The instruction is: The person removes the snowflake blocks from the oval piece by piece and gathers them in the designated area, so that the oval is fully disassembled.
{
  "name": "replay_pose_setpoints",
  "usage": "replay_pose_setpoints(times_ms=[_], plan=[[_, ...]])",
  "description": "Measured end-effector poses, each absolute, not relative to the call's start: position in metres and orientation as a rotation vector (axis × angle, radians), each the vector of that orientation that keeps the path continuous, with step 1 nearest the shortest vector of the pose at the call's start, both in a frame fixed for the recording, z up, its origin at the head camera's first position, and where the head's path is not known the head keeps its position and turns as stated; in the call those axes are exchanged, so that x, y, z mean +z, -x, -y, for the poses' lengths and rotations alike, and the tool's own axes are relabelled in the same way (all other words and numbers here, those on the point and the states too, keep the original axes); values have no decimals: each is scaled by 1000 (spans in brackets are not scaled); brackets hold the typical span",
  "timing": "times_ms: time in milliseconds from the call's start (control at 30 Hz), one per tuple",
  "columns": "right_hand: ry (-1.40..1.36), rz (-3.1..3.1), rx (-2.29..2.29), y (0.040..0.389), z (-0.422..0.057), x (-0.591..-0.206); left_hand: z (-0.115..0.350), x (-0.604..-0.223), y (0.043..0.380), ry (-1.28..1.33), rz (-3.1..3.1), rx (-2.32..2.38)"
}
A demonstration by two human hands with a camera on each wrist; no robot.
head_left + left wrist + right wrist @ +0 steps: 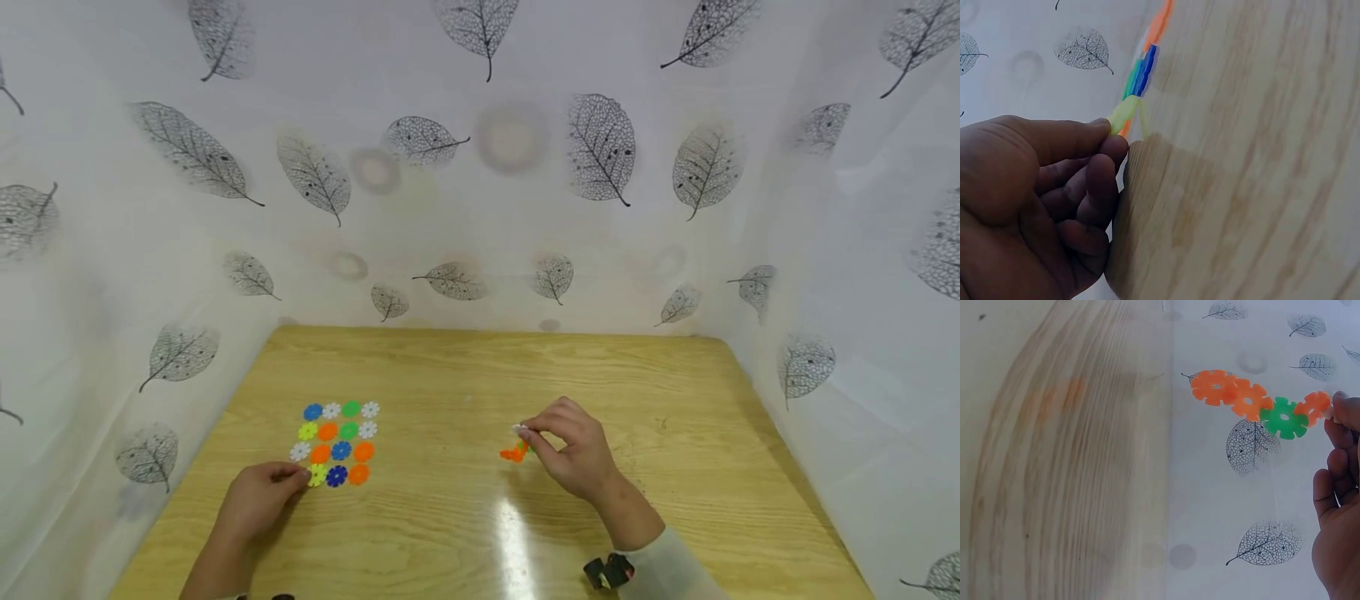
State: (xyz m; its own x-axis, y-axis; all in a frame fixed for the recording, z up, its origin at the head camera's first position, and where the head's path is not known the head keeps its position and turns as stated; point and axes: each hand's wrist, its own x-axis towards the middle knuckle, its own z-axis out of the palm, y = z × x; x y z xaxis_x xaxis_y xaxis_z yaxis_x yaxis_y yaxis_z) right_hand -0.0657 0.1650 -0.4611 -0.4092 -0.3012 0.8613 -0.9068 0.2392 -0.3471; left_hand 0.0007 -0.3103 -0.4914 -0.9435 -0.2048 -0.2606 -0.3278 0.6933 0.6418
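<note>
My left hand [257,498] is at the near left corner of a grid of notched plastic discs. Its thumb and index finger pinch a yellow notched disc [1124,114], which is tilted up from the table in the left wrist view. Beside that disc lies a dark blue disc [337,476]. Over the table, right of centre, my right hand [573,446] pinches the end of a chain of interlocked notched discs. In the right wrist view this chain shows a green disc [1284,417] between orange discs [1248,400]. A white piece [519,428] shows at the right fingertips.
Several blue, white, green, yellow and orange discs lie flat in rows on the wooden table [435,525], such as an orange disc [358,474]. White sheeting [480,217] with a leaf print surrounds the table at the back and both sides.
</note>
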Motion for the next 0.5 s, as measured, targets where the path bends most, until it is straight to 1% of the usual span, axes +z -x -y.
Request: replay_pose_setpoints(times_ms=[200,500], plan=[[-1117,1843,1164,65,-164,-459,308,-485,4,428,-2721,1039],[-1092,1854,1156,64,-166,-459,313,-489,9,443,-2719,1008]])
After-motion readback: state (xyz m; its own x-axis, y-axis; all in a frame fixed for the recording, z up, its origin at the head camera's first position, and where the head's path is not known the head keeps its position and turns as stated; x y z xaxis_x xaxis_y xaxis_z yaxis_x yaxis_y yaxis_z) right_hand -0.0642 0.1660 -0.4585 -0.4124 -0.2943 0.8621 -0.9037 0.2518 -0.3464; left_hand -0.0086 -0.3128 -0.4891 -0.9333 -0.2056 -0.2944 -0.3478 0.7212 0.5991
